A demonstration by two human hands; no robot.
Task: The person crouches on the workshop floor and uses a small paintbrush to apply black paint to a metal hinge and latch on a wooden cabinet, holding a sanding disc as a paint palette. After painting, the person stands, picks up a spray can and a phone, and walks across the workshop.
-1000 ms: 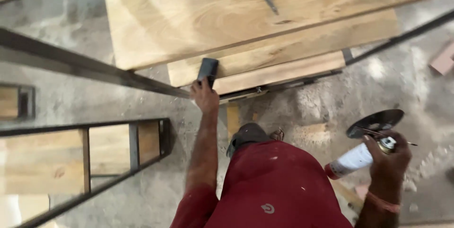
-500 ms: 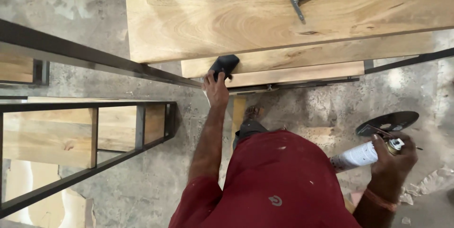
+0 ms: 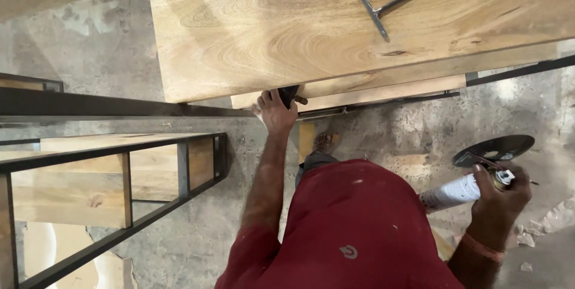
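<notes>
- Head view: the left hand [image 3: 274,111] reaches far forward to the near edge of a wide wooden board [image 3: 335,25], its fingers curled shut around a small dark block [image 3: 288,94] that sits just under that edge, part hidden by the board.
- The right hand [image 3: 498,196], low at the right, grips a white spray can [image 3: 450,193] lying near level, its index finger on the nozzle; a dark round disc [image 3: 494,149] sits just beyond that hand.
- A metal T-shaped rod [image 3: 383,10] lies on the board, far right.
- A black metal frame with wooden shelves [image 3: 108,175] stands at the left on the concrete floor [image 3: 407,133].
</notes>
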